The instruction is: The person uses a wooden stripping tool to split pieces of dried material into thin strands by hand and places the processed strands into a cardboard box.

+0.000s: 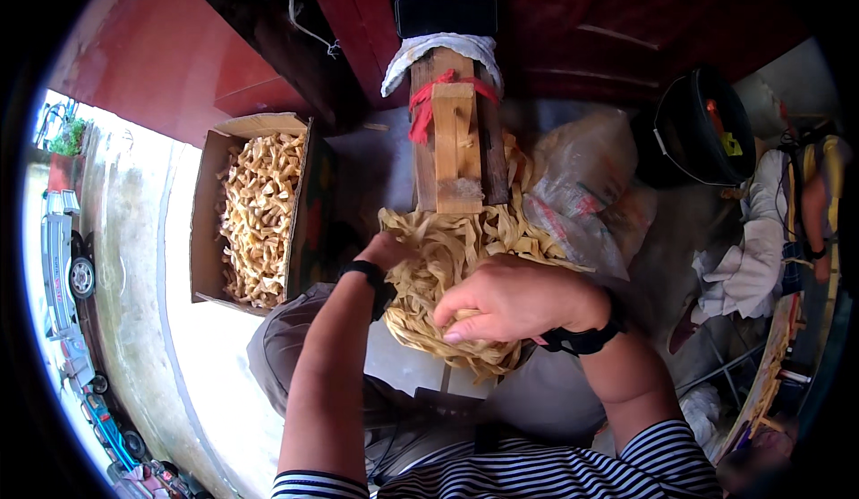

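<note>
A loose heap of flat, pale tan strips (416,230) lies at the middle, between my knees and the foot of a wooden stand. My left hand (391,253) reaches into the heap's left side; its fingers are blurred and partly hidden among the strips. Over the front right of the heap is my right hand (519,298), back upward, with thumb and fingers curled together close above the strips. What sits between those fingertips is hidden. The wooden stand (456,150), with an upright light block and a red cloth (420,123) tied round it, rises just beyond the heap.
At left stands an open cardboard box (208,217) full of knotted tan pieces (259,213). Clear plastic bags (586,177) lie right of the stand. Farther right are a black bucket (702,132), white cloth (747,262) and another person's arm (814,213). Toy vehicles (67,266) line the far left.
</note>
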Demonstrator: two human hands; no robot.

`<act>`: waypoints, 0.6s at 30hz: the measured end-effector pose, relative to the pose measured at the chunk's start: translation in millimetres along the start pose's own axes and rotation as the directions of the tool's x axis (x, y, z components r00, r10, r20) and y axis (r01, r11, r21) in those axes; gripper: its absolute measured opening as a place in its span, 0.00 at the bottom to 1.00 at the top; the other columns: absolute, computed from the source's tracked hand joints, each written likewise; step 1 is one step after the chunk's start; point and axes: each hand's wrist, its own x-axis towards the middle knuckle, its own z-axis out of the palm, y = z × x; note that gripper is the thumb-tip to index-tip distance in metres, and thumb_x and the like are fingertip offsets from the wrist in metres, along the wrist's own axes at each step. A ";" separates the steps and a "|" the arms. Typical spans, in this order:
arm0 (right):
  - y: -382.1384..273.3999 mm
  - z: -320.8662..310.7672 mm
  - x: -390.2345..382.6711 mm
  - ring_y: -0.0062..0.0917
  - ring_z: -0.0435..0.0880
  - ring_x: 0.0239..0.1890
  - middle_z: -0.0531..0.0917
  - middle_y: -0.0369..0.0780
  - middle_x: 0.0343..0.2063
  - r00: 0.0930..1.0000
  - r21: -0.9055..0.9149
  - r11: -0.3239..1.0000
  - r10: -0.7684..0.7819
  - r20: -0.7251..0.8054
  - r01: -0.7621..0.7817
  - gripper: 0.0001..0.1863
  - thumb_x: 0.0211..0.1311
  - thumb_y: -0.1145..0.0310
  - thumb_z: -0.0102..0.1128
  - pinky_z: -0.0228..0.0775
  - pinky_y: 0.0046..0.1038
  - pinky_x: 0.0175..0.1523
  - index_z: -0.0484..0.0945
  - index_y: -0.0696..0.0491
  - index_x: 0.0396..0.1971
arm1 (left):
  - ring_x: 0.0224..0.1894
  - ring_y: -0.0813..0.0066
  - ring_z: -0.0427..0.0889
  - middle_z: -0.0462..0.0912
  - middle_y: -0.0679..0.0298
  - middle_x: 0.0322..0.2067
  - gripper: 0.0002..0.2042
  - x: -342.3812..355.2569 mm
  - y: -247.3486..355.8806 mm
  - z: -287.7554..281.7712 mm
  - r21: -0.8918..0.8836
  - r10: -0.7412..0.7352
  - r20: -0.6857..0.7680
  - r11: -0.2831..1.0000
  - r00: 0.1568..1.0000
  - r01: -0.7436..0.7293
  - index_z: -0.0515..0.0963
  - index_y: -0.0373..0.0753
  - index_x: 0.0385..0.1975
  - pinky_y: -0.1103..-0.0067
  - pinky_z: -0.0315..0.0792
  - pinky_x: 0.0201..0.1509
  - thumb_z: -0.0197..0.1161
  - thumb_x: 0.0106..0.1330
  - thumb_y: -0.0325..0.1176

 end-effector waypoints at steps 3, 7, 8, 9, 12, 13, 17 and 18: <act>7.6 -11.1 -6.0 0.34 0.83 0.27 0.82 0.46 0.21 0.993 -0.120 0.991 0.049 -0.105 -0.061 0.14 0.55 0.63 0.61 0.73 0.33 0.38 0.81 0.55 0.39 | 0.48 0.54 0.80 0.82 0.49 0.41 0.24 5.2 12.3 27.1 0.317 0.068 0.026 0.946 0.997 -0.073 0.80 0.37 0.42 0.68 0.72 0.53 0.56 0.60 0.54; 48.7 -3.4 -1.1 0.40 0.82 0.33 0.82 0.48 0.26 0.964 -0.432 0.884 0.068 -0.259 -0.179 0.14 0.54 0.63 0.61 0.72 0.38 0.41 0.80 0.52 0.40 | 0.43 0.51 0.81 0.82 0.47 0.36 0.20 -11.6 74.5 7.0 0.455 0.231 0.397 0.791 0.888 -0.409 0.81 0.35 0.32 0.65 0.73 0.49 0.47 0.64 0.46; 52.6 0.6 0.7 0.41 0.82 0.34 0.82 0.48 0.28 0.963 -0.479 0.859 0.054 -0.265 -0.180 0.14 0.54 0.63 0.61 0.72 0.39 0.41 0.80 0.52 0.40 | 0.41 0.52 0.81 0.82 0.48 0.35 0.19 -19.2 79.6 -2.3 0.314 0.321 0.419 0.827 0.850 -0.467 0.81 0.34 0.32 0.66 0.73 0.47 0.48 0.63 0.44; 45.9 -0.1 2.7 0.42 0.82 0.36 0.83 0.46 0.30 0.977 -0.381 0.916 0.050 -0.209 -0.129 0.14 0.54 0.64 0.61 0.71 0.39 0.43 0.80 0.53 0.39 | 0.39 0.52 0.81 0.82 0.48 0.35 0.17 -29.2 82.8 -13.6 0.169 0.408 0.418 0.843 0.812 -0.511 0.80 0.33 0.31 0.67 0.73 0.46 0.49 0.62 0.41; 37.6 -1.3 5.8 0.42 0.81 0.39 0.82 0.45 0.34 0.903 -0.397 0.858 0.160 -0.399 -0.327 0.14 0.53 0.65 0.62 0.71 0.39 0.45 0.79 0.55 0.39 | 0.26 0.68 0.79 0.81 0.55 0.27 0.12 -77.3 137.1 -55.1 0.013 0.539 0.276 0.826 0.796 -0.564 0.78 0.31 0.32 0.72 0.73 0.33 0.54 0.58 0.35; 38.4 -5.4 3.6 0.41 0.80 0.44 0.80 0.46 0.40 0.872 -0.388 0.837 0.193 -0.450 -0.386 0.15 0.51 0.66 0.64 0.70 0.40 0.48 0.78 0.58 0.37 | 0.25 0.74 0.78 0.81 0.59 0.26 0.10 -95.9 157.1 -65.9 -0.105 0.438 0.288 0.898 0.852 -0.427 0.78 0.32 0.33 0.77 0.72 0.31 0.57 0.60 0.32; 46.2 -4.8 -5.9 0.32 0.81 0.40 0.79 0.45 0.35 0.823 -0.229 0.958 -0.266 -0.501 0.170 0.15 0.50 0.69 0.69 0.71 0.30 0.45 0.78 0.60 0.36 | 0.20 0.86 0.73 0.78 0.68 0.24 0.04 -164.0 206.7 -95.0 -0.314 0.478 0.202 0.858 0.855 -0.406 0.78 0.33 0.33 0.88 0.66 0.24 0.58 0.63 0.26; 43.0 -4.0 -6.0 0.27 0.79 0.34 0.79 0.41 0.30 0.839 -0.072 0.966 -0.252 -0.483 0.249 0.14 0.52 0.66 0.69 0.70 0.28 0.40 0.78 0.60 0.32 | 0.20 0.86 0.73 0.78 0.68 0.23 0.04 -179.3 215.4 -100.8 -0.390 0.489 0.173 0.831 0.855 -0.396 0.78 0.33 0.34 0.87 0.66 0.24 0.59 0.63 0.25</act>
